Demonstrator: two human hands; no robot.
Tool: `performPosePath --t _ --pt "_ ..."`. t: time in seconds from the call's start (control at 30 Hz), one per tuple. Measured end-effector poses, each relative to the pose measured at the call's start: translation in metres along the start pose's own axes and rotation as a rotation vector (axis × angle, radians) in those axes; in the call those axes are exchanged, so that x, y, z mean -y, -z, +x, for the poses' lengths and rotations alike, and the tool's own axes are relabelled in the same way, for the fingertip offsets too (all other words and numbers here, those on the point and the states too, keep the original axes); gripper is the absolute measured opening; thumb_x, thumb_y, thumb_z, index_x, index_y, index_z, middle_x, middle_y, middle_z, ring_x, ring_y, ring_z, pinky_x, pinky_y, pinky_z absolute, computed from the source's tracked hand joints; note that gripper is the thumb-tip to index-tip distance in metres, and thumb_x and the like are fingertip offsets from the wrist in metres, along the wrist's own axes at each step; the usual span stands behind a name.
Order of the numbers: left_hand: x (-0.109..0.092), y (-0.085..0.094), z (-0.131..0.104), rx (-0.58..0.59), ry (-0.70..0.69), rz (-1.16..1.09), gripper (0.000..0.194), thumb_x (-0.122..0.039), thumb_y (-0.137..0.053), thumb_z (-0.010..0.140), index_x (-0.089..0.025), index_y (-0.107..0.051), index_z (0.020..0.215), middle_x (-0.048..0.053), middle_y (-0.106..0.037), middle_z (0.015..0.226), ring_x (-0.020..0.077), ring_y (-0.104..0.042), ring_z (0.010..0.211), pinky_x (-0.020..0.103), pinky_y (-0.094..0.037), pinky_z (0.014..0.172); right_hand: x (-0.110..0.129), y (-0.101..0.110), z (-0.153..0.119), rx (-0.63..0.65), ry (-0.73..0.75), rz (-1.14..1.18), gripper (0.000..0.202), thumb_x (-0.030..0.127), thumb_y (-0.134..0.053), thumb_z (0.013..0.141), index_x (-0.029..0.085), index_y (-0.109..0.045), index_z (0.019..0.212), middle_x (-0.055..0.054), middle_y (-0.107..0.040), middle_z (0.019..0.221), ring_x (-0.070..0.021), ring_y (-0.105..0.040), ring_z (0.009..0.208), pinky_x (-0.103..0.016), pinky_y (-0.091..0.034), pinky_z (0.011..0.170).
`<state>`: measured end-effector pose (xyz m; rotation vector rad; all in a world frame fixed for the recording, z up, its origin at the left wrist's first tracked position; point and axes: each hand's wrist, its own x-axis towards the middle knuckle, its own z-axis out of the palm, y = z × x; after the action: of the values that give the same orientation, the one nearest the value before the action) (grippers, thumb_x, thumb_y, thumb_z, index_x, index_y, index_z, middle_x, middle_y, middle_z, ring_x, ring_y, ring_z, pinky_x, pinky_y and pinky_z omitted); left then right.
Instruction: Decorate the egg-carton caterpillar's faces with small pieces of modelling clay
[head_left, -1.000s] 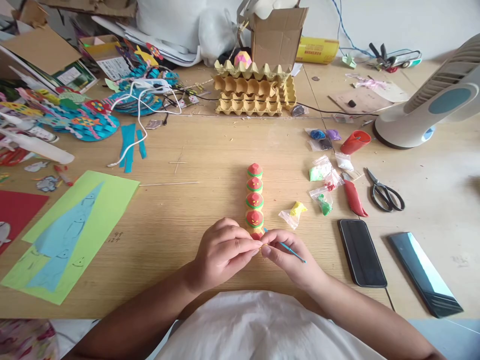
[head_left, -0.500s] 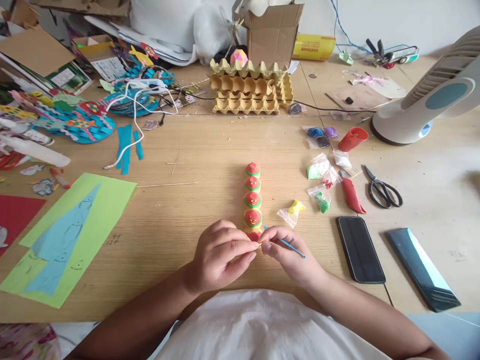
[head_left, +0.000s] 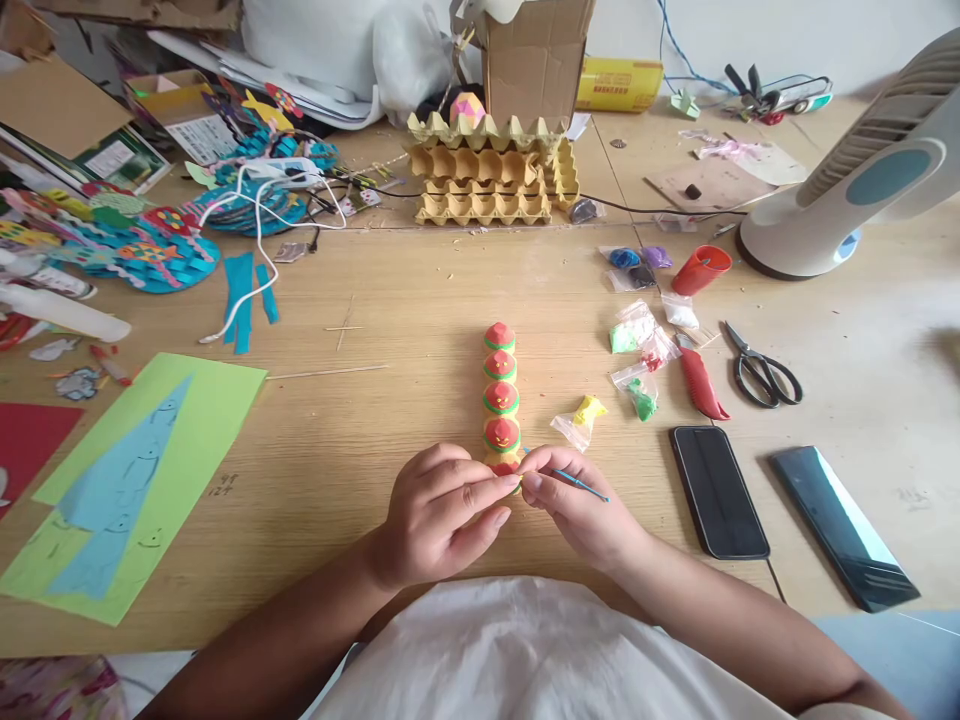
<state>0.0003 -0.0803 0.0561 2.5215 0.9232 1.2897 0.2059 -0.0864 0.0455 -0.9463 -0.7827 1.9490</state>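
A strip of egg carton cups (head_left: 501, 400) stands lengthwise before me, its domes capped in red with green bands and small yellow face details. Over its near end my left hand (head_left: 446, 515) and my right hand (head_left: 577, 505) meet at the fingertips. A tiny bit of yellow clay (head_left: 518, 482) shows there, at the left fingertips and against the right thumb. A thin blue modelling tool (head_left: 579, 486) lies in my closed right hand, its end sticking out to the right. My fingers partly hide the nearest dome.
Bagged yellow clay (head_left: 589, 409), green clay (head_left: 643, 400), scissors (head_left: 761, 368), a red cup (head_left: 701, 270) and a phone (head_left: 720, 492) lie to the right. Green paper with blue shapes (head_left: 225, 425) is at left. Egg cartons (head_left: 484, 205) and a fan (head_left: 802, 230) stand farther back.
The view has shifted slightly. My hands stay together over the near end of the strip, with only small finger movement; the yellow bit sits slightly higher.
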Motion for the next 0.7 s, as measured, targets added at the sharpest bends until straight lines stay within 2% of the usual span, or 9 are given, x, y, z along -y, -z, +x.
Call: performPosePath --t 0.7 --pt "0.0017 -0.0012 -0.004 0.02 0.024 0.008 0.027 -0.019 -0.067 0.091 -0.018 -0.071 0.118 0.006 -0.075 0.089 0.0192 -0.062 0.079 0.034 -0.055 0.074 -0.0031 0.0002 0.0001 0.01 0.013 -0.048 0.02 0.04 -0.083 0.084 0.021 -0.076 0.085 0.001 -0.063 0.076 -0.0127 -0.054 0.073 -0.027 -0.046 0.074"
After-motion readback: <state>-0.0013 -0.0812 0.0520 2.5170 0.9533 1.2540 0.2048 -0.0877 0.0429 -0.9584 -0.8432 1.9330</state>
